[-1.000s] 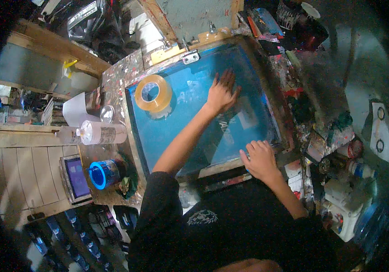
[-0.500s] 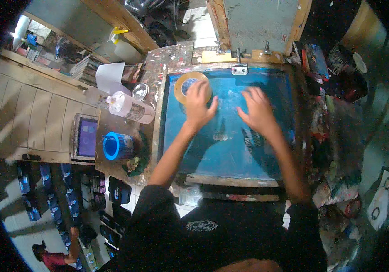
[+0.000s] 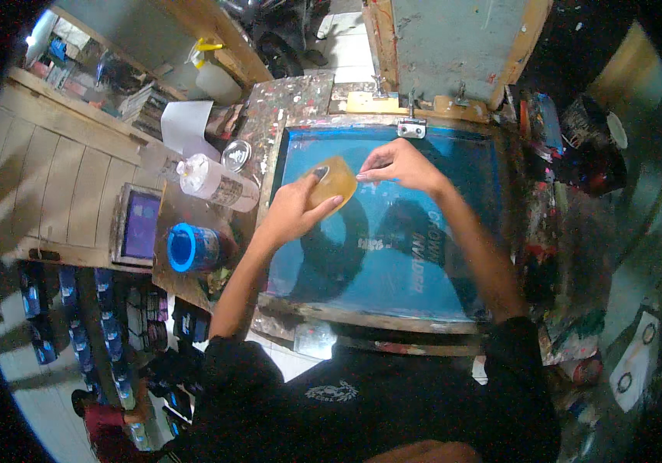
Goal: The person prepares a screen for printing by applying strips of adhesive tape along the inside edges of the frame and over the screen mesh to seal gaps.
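My left hand grips a roll of clear yellowish tape, lifted and tilted over the blue mesh of a wooden-framed printing screen. At the roll's right rim, my right hand has its thumb and index fingertips closed in a pinch; what is between them is too small to make out. Pale lettering and a small light mark show on the mesh. A metal clamp sits at the screen's back edge, on a stained wooden workbench.
Left of the screen stand a pink-white bottle, a blue tub, a round lid and white paper. Stained cans crowd the back right. A co-worker in maroon is at lower left, beside dark items on the floor.
Both hands have come together above the screen. The tape roll, lying on the mesh earlier, is now lifted in my left hand, and my right fingers have closed at its rim.
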Demonstrator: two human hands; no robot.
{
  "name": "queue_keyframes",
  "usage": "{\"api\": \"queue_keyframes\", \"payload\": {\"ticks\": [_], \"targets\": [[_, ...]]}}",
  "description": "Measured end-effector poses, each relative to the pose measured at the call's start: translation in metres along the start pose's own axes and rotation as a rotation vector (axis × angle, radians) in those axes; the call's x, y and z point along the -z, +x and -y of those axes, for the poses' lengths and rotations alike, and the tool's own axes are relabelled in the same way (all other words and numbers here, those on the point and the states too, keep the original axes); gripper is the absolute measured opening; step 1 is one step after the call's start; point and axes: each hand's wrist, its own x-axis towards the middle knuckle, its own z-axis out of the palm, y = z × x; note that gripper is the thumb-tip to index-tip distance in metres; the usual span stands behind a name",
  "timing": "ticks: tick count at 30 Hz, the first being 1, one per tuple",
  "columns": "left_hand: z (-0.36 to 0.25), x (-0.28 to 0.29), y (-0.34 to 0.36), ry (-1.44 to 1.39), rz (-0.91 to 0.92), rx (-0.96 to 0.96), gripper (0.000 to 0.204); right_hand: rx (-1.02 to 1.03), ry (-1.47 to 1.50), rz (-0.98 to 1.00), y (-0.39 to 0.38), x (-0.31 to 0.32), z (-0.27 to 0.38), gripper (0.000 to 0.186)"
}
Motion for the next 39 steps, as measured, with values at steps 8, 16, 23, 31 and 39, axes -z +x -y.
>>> {"api": "queue_keyframes", "payload": {"ticks": [8,16,23,31,39], "targets": [[-0.046,0.055,-0.090,-0.512,0.245,0.533,0.057,-0.214,0.348,0.394,0.017,0.028,0.027,0.023],[-0.036,0.092,-0.129,0.054,0.425,0.540,0.054,-0.359,-0.188,0.395,-0.001,0.132,0.019,0.020],[-0.115,0.165,-0.136,0.201,-0.130,-0.035,0.041,-0.537,-0.276,0.090,-0.217,0.110,0.075,0.016],[-0.144,0.192,-0.152,0.067,-0.202,-0.883,0.023,-0.772,-0.325,-0.453,-0.376,0.063,0.096,0.012],[-0.155,0.198,-0.157,0.374,-0.303,-1.036,0.031,-0.612,-0.371,-0.686,-0.392,0.066,0.097,0.009]]}}
